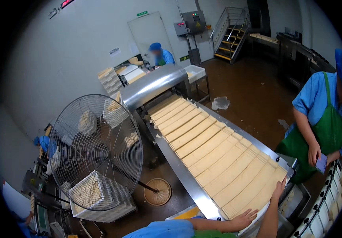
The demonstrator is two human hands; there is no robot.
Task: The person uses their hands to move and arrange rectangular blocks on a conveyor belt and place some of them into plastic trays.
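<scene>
Pale yellow flat sheets (218, 158), overlapping in long rows, cover the metal-edged conveyor (195, 189) in front of me. My left hand (244, 219) lies on the near left corner of the sheets, fingers stretched out. At the near right corner, my right hand (278, 191) rests against the sheets' edge with its fingers extended; its palm side is hidden. Neither hand visibly grips a sheet. The far end of the rows passes under a rounded steel hood (157, 85).
A large caged fan (99, 152) stands left of the conveyor, near stacked white crates (117, 204). On the right, a person in a green apron (317, 131) holds a phone (321, 163) beside a rack of white trays (329, 200). Another person (162, 55) works beyond the hood.
</scene>
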